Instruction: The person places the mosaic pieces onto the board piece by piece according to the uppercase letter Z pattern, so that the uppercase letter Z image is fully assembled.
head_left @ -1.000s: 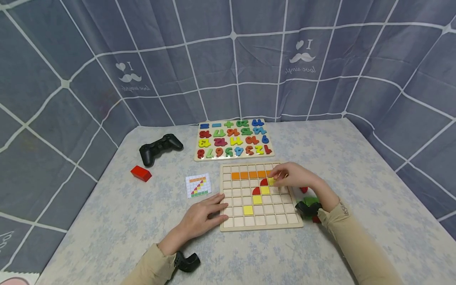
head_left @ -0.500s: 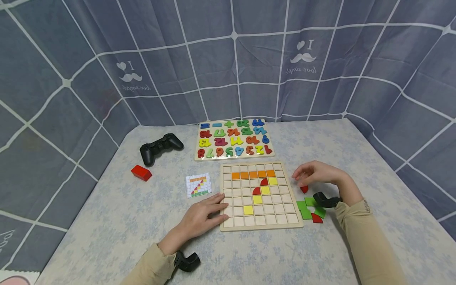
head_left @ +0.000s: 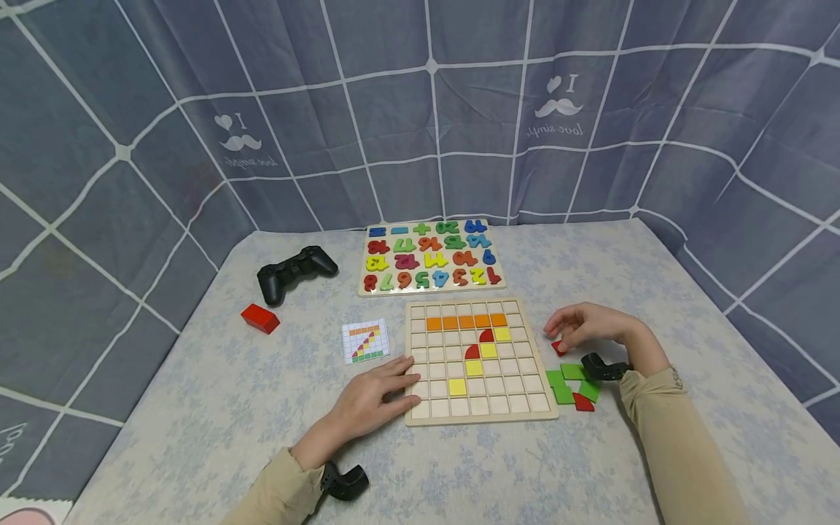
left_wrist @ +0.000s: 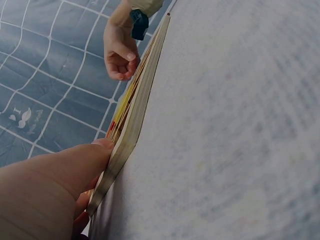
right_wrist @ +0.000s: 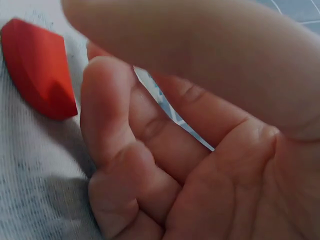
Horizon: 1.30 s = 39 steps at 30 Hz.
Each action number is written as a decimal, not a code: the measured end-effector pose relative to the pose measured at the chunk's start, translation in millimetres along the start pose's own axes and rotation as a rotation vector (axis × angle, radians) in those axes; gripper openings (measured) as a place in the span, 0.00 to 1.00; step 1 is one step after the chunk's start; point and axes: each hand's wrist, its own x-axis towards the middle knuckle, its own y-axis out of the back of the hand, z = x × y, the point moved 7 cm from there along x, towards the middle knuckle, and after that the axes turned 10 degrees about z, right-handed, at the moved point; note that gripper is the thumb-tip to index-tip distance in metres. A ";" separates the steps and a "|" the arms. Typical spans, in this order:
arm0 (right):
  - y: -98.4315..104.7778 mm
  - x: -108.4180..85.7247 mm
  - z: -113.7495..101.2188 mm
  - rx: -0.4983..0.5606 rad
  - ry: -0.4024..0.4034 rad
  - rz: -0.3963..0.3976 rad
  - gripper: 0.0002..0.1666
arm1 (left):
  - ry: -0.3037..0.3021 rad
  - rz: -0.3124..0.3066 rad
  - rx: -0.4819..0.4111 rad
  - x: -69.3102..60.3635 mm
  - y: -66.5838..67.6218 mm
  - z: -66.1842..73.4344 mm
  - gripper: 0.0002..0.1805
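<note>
Beside loosely bent, empty right fingers [right_wrist: 105, 100] lies a red, curved wedge [right_wrist: 42, 72]; outstretched left fingers [head_left: 402, 381] touch the board [head_left: 485, 421].

cloth-covered table [head_left: 197, 408] | grid board [head_left: 482, 421] | number board [head_left: 433, 292] | card [head_left: 365, 342] | controller [head_left: 297, 272] | red block [head_left: 259, 319] | green tiles [head_left: 561, 394] | red quarter-rounds [head_left: 583, 402]

- Grid board [head_left: 482, 421]: pale tan
- Board tiles [head_left: 474, 367]: orange, yellow, red
- Loose pieces [head_left: 561, 394]: green, red
- Card [head_left: 365, 341]: white, gridded, with orange, red, yellow, green
- Numerals [head_left: 465, 258]: multicoloured
- Controller [head_left: 297, 271]: black
- Block [head_left: 259, 319]: red
- Curtain [head_left: 380, 117]: grey-blue with white lines
- Table [head_left: 216, 408]: whitish, mottled blue
- Sleeves [head_left: 676, 452]: beige
</note>
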 end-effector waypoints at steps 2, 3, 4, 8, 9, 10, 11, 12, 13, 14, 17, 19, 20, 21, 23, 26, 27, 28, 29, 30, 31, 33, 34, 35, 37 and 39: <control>0.5 0.0 2.2 0.012 0.005 0.000 0.25 | 0.000 0.000 0.001 0.2 0.1 0.2 0.24; 0.9 0.0 3.2 0.017 0.010 0.000 0.25 | 0.001 -0.001 0.001 0.2 0.2 0.1 0.24; 1.2 0.0 3.9 0.022 0.017 -0.002 0.25 | 0.002 -0.002 0.001 0.2 0.2 0.1 0.24; 1.1 -0.4 5.5 0.021 0.041 -0.017 0.25 | 0.004 -0.009 -0.001 0.2 -0.2 0.1 0.24; 0.9 -0.5 5.6 0.020 0.048 -0.022 0.24 | 0.004 -0.009 -0.001 0.2 -0.2 0.1 0.24; 0.4 -0.6 5.3 0.016 0.054 -0.027 0.24 | 0.003 -0.010 -0.002 0.2 -0.2 0.3 0.24; 0.0 -0.7 4.8 0.013 0.058 -0.029 0.24 | 0.003 -0.009 -0.003 0.2 -0.1 0.3 0.24; -0.5 -0.7 4.3 0.007 0.062 -0.031 0.24 | 0.002 -0.009 -0.004 0.2 0.0 0.3 0.24; -0.9 -0.5 4.0 0.000 0.060 -0.030 0.24 | 0.002 -0.008 -0.005 0.2 0.1 0.4 0.24; -1.2 -0.4 3.5 -0.011 0.058 -0.029 0.24 | 0.001 -0.008 -0.005 0.2 0.2 0.5 0.24; -2.3 -0.1 1.3 -0.046 0.039 -0.011 0.24 | 0.002 -0.007 -0.005 0.3 0.2 0.4 0.24; -2.3 0.4 0.8 -0.075 0.019 0.007 0.23 | 0.000 -0.007 -0.004 0.4 0.1 0.3 0.24; -2.3 0.5 0.3 -0.091 0.012 0.017 0.23 | 0.000 -0.007 -0.004 0.4 0.0 0.2 0.24; -2.2 0.9 0.0 -0.104 0.007 0.027 0.22 | 0.000 -0.007 -0.005 0.4 0.0 0.1 0.24; -1.6 1.5 -0.5 -0.145 0.004 0.051 0.21 | 0.000 -0.006 -0.006 0.2 0.1 0.1 0.24; -2.2 2.5 -2.5 -0.206 0.017 0.076 0.19 | 0.000 -0.004 -0.004 0.2 0.4 0.1 0.24; -3.1 2.6 -3.8 -0.222 0.027 0.078 0.18 | 0.000 -0.003 -0.004 0.2 0.5 0.1 0.24; -4.0 2.7 -5.1 -0.238 0.034 0.077 0.17 | 0.001 -0.001 -0.004 0.2 0.6 0.1 0.24; -5.2 2.7 -6.6 -0.245 0.040 0.072 0.16 | 0.000 0.000 -0.003 0.1 0.7 0.1 0.24; -6.7 2.6 -8.6 -0.255 0.043 0.067 0.15 | -0.001 0.001 0.000 0.1 0.6 -0.2 0.24; -8.2 2.7 -10.5 -0.256 0.045 0.059 0.14 | 0.000 0.000 0.001 0.0 0.6 -0.2 0.24; -11.9 3.4 -15.9 -0.260 0.051 0.046 0.11 | 0.001 -0.002 0.003 -0.1 0.3 -0.5 0.24; -14.2 4.2 -19.4 -0.253 0.051 0.042 0.10 | 0.002 -0.004 0.004 -0.2 0.2 -0.6 0.24; -16.7 5.2 -23.6 -0.249 0.057 0.041 0.09 | 0.002 -0.005 0.005 -0.3 0.1 -0.7 0.25; -22.6 7.9 -34.2 -0.242 0.079 0.053 0.09 | 0.004 -0.008 0.002 0.0 -0.2 -0.8 0.25; -31.0 11.0 -46.8 -0.234 0.107 0.072 0.10 | 0.002 -0.009 0.001 0.3 -0.4 -0.9 0.25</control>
